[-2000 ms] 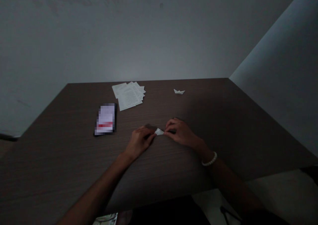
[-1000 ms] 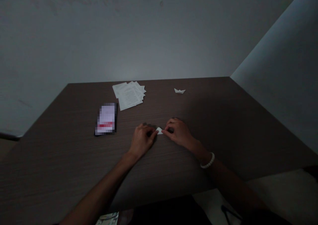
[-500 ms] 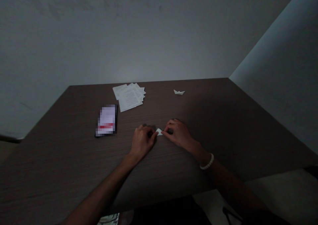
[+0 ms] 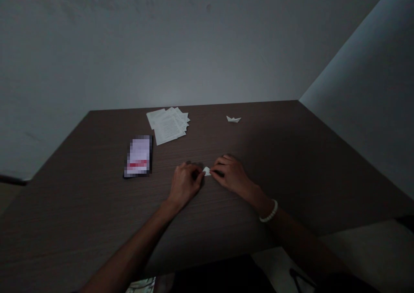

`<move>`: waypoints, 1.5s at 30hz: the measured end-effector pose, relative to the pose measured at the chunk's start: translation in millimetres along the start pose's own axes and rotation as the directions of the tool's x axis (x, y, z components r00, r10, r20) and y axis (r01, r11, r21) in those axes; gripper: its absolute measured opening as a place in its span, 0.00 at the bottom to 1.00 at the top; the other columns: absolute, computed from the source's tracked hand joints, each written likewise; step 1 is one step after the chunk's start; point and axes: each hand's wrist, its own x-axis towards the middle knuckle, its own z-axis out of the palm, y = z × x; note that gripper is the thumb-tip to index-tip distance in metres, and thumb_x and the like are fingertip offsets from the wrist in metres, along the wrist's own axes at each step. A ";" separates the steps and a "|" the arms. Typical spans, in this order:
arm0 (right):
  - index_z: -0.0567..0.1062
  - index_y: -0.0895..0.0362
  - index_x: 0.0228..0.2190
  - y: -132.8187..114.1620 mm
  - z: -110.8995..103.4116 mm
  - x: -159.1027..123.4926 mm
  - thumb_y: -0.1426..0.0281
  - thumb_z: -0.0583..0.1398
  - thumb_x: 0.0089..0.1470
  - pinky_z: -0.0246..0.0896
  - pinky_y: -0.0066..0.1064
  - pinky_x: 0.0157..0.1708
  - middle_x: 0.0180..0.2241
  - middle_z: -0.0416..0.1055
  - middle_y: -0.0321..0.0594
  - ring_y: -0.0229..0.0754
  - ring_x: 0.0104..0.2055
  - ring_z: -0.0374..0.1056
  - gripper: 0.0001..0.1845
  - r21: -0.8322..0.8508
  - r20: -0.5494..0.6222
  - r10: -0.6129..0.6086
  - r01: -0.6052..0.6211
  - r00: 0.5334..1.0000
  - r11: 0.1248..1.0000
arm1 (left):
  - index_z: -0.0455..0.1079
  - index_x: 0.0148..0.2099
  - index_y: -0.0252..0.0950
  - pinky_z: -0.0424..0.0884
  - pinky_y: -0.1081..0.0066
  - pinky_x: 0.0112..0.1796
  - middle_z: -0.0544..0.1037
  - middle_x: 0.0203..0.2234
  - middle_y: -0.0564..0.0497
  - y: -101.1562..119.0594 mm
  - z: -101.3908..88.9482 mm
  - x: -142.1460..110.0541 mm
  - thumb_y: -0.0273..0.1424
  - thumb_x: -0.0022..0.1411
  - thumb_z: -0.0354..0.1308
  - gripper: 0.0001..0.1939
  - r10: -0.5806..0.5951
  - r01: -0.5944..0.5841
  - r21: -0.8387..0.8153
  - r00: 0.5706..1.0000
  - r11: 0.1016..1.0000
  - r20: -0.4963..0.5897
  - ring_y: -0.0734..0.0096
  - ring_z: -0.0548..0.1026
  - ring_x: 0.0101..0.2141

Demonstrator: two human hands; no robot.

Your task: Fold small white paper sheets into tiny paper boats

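Note:
Between my hands is a small folded piece of white paper (image 4: 207,171), low over the brown table (image 4: 207,232). My left hand (image 4: 186,181) pinches its left side between thumb and fingers. On the opposite side, the thumb and fingertips of my right hand (image 4: 231,174) are closed on the paper's right corner. The fingertips hide both ends of the paper, so only its pale, roughly triangular middle shows. Whether it rests on the wood or is slightly lifted, I cannot tell.
A folded paper boat (image 4: 233,120) stands near the table's back edge. Several printed paper sheets (image 4: 168,127) lie fanned at the back left, with a phone (image 4: 138,156), its screen blurred, in front of them. A wall (image 4: 207,47) rises behind the table.
Very little differs. The fingers of my right hand have shifted slightly at the paper's right corner, while my left hand keeps its pinch.

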 end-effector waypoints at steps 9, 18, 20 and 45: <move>0.79 0.54 0.34 1.3 3.1 2.2 0.68 0.59 0.61 0.58 0.35 0.43 0.35 0.74 0.40 0.42 0.39 0.64 0.09 -0.001 -0.023 0.045 -0.045 0.999 0.999 | 0.73 0.31 0.37 0.65 0.65 0.36 0.75 0.24 0.51 2.6 -0.4 -2.1 0.27 0.60 0.57 0.06 0.120 -0.112 -0.110 0.990 0.988 0.069 0.65 0.71 0.31; 0.80 0.54 0.33 4.9 1.8 5.3 0.67 0.60 0.60 0.58 0.33 0.40 0.34 0.74 0.38 0.41 0.38 0.65 0.07 0.002 -0.009 0.059 -0.059 0.998 0.998 | 0.77 0.42 0.37 0.66 0.59 0.47 0.70 0.46 0.43 -1.5 -15.0 -4.1 0.24 0.63 0.52 0.12 0.330 -0.322 -0.090 0.939 0.943 0.095 0.59 0.66 0.46; 0.80 0.54 0.33 5.7 2.7 5.6 0.67 0.61 0.59 0.58 0.33 0.40 0.34 0.74 0.38 0.41 0.38 0.65 0.07 0.017 -0.012 0.066 -0.066 0.998 0.998 | 0.77 0.44 0.37 0.66 0.59 0.47 0.71 0.45 0.43 -4.7 -16.7 -3.9 0.24 0.64 0.51 0.13 0.379 -0.369 -0.091 0.914 0.925 0.146 0.60 0.67 0.46; 0.79 0.53 0.32 -0.7 3.0 1.7 0.67 0.60 0.59 0.60 0.31 0.38 0.33 0.74 0.38 0.40 0.38 0.68 0.07 0.052 -0.021 0.132 -0.131 0.991 0.990 | 0.73 0.50 0.35 0.67 0.60 0.44 0.75 0.41 0.43 -9.3 -14.7 -6.2 0.32 0.66 0.53 0.13 0.398 -0.401 -0.006 0.907 0.916 0.138 0.60 0.71 0.42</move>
